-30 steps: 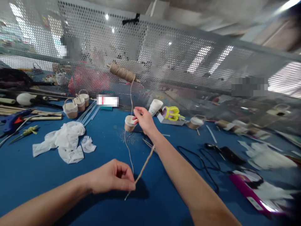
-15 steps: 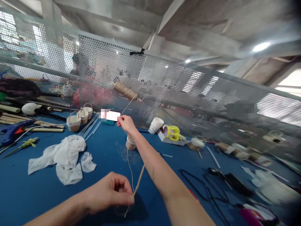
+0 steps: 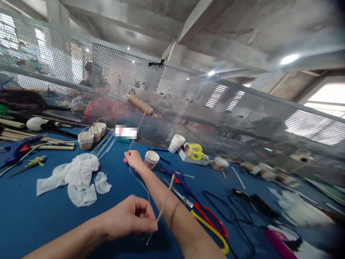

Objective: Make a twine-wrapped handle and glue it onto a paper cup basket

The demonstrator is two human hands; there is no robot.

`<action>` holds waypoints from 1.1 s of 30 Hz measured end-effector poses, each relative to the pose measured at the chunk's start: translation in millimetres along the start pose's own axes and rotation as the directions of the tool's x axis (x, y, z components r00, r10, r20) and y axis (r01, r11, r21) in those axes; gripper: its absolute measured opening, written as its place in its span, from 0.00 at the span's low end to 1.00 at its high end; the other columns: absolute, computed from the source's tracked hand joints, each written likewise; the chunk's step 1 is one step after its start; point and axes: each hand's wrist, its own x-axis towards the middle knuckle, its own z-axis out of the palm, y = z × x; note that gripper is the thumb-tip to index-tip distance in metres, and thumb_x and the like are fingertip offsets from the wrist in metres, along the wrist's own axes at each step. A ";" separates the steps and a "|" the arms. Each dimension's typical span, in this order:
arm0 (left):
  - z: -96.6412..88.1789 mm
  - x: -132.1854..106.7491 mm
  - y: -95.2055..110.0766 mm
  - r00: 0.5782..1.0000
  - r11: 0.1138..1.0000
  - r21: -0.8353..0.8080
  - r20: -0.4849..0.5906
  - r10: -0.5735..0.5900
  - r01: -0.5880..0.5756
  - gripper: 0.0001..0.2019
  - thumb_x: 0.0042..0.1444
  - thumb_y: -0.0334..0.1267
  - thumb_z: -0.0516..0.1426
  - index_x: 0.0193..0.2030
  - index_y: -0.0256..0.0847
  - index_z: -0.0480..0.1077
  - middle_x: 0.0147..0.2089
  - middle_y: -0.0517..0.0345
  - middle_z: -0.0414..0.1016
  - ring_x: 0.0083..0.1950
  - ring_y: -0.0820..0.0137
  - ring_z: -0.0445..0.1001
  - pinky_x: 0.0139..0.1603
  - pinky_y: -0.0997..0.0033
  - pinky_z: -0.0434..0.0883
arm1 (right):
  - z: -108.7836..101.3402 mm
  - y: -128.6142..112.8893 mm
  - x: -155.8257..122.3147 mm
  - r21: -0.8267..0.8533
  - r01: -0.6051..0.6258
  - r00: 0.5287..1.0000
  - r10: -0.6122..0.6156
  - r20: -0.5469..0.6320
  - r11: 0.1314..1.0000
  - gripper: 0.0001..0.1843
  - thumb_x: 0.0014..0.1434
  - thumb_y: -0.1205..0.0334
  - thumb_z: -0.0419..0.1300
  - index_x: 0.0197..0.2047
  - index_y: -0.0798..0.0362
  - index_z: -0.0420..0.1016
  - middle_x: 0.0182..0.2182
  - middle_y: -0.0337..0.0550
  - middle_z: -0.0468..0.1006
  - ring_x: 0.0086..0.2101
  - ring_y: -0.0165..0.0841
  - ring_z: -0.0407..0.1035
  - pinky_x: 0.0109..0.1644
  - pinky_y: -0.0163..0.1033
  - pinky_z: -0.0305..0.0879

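Observation:
At the lower middle, my left hand (image 3: 132, 217) pinches a short piece of twisted twine (image 3: 166, 198) that sticks up past the thumb. Farther out, my right hand (image 3: 133, 159) is closed on a thin jute string (image 3: 139, 126). This string runs up to a brown spool of twine (image 3: 140, 104) at the perforated screen and also hangs down toward my left hand. A small paper cup wrapped in brown (image 3: 151, 160) stands just right of my right hand. Red-and-yellow-handled scissors (image 3: 208, 219) lie partly behind my right forearm.
White crumpled fabric (image 3: 78, 176) lies at left, near several small baskets (image 3: 86, 140). A blue glue gun (image 3: 182, 181) rests beyond the scissors; another glue gun (image 3: 20, 147) is far left. Black cable (image 3: 234, 216) loops at right. A perforated metal screen (image 3: 188, 90) borders the table.
My right hand has come down and toward me, drawing string from the spool. The scissors and near glue gun now show. My left hand keeps its pinch on the twine.

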 end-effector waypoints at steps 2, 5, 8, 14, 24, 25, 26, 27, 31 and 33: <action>-0.4 0.5 1.0 1.000 1.000 0.012 0.000 0.003 -0.003 0.17 0.34 0.45 0.65 0.23 0.33 0.66 0.18 0.65 0.64 0.18 0.82 0.56 0.20 0.78 0.52 | 4.5 3.6 -15.1 0.009 -0.019 0.998 0.018 0.064 1.000 0.16 0.59 0.59 0.53 0.50 0.56 0.64 0.46 0.47 0.68 0.42 0.34 0.67 0.43 0.46 0.66; -0.9 0.3 4.2 1.000 0.999 0.037 -0.003 0.012 -0.012 0.17 0.36 0.45 0.64 0.22 0.33 0.65 0.18 0.66 0.63 0.19 0.82 0.56 0.20 0.78 0.53 | 5.5 11.6 -42.2 0.021 -0.032 0.980 0.028 0.197 0.999 0.16 0.59 0.59 0.52 0.49 0.55 0.65 0.46 0.46 0.68 0.41 0.35 0.67 0.43 0.45 0.66; -2.2 -1.3 6.4 1.000 0.999 0.045 0.002 0.019 -0.019 0.16 0.37 0.44 0.64 0.23 0.34 0.65 0.18 0.66 0.62 0.19 0.82 0.55 0.21 0.78 0.52 | -2.2 21.7 -67.9 0.029 -0.035 0.958 0.025 0.286 0.999 0.14 0.59 0.59 0.53 0.46 0.57 0.67 0.41 0.45 0.71 0.37 0.31 0.68 0.39 0.42 0.67; -7.7 -2.3 8.9 0.990 0.994 -0.028 -0.101 0.101 -0.104 0.15 0.41 0.43 0.62 0.22 0.35 0.63 0.15 0.70 0.57 0.17 0.83 0.51 0.20 0.77 0.45 | -36.0 38.7 -115.1 0.094 0.084 0.995 -0.088 0.040 0.992 0.05 0.52 0.69 0.55 0.29 0.57 0.72 0.24 0.38 0.72 0.21 0.24 0.63 0.25 0.31 0.61; -4.9 -0.9 0.7 0.997 0.997 0.080 -0.069 -0.015 0.021 0.14 0.43 0.42 0.61 0.23 0.34 0.64 0.17 0.69 0.57 0.18 0.83 0.49 0.20 0.76 0.44 | -53.4 45.4 -185.3 0.524 0.172 0.951 -0.278 0.131 0.834 0.10 0.52 0.56 0.58 0.32 0.56 0.69 0.22 0.35 0.68 0.21 0.22 0.63 0.23 0.29 0.62; -4.9 -1.7 0.5 0.997 0.996 0.089 -0.067 -0.024 0.030 0.13 0.43 0.42 0.61 0.24 0.34 0.64 0.18 0.68 0.58 0.18 0.83 0.49 0.20 0.76 0.44 | -51.5 45.7 -185.7 0.524 0.164 0.956 -0.266 0.125 0.835 0.10 0.51 0.56 0.59 0.30 0.56 0.68 0.21 0.34 0.68 0.20 0.22 0.63 0.23 0.29 0.63; -5.3 -2.5 0.9 0.997 0.995 0.096 -0.064 -0.034 0.040 0.13 0.44 0.42 0.61 0.24 0.34 0.64 0.18 0.68 0.58 0.18 0.83 0.48 0.20 0.76 0.44 | -50.0 46.2 -185.6 0.532 0.158 0.960 -0.256 0.116 0.832 0.11 0.51 0.56 0.59 0.29 0.56 0.67 0.21 0.34 0.68 0.20 0.23 0.63 0.23 0.29 0.63; -6.0 -3.3 1.6 0.997 0.994 0.103 -0.057 -0.042 0.047 0.13 0.44 0.42 0.60 0.25 0.34 0.65 0.19 0.68 0.58 0.19 0.82 0.48 0.20 0.76 0.44 | -49.0 46.8 -185.3 0.546 0.152 0.963 -0.248 0.108 0.824 0.11 0.51 0.56 0.59 0.28 0.55 0.67 0.21 0.34 0.68 0.21 0.23 0.64 0.22 0.30 0.63; -8.9 -5.6 5.2 0.998 0.973 0.224 -0.043 -0.045 0.053 0.10 0.47 0.41 0.58 0.28 0.34 0.67 0.20 0.67 0.59 0.20 0.81 0.51 0.21 0.77 0.48 | -49.0 50.0 -184.9 0.565 0.124 0.965 -0.231 0.122 0.816 0.11 0.51 0.56 0.59 0.28 0.56 0.67 0.21 0.35 0.69 0.21 0.24 0.65 0.23 0.30 0.64; -9.3 -5.6 6.1 0.997 0.952 0.303 -0.067 -0.024 0.043 0.09 0.48 0.40 0.57 0.27 0.35 0.67 0.21 0.67 0.60 0.22 0.80 0.53 0.22 0.78 0.50 | -49.4 51.3 -185.4 0.549 0.119 0.966 -0.224 0.129 0.827 0.10 0.51 0.56 0.59 0.29 0.56 0.67 0.21 0.35 0.69 0.21 0.23 0.65 0.24 0.31 0.65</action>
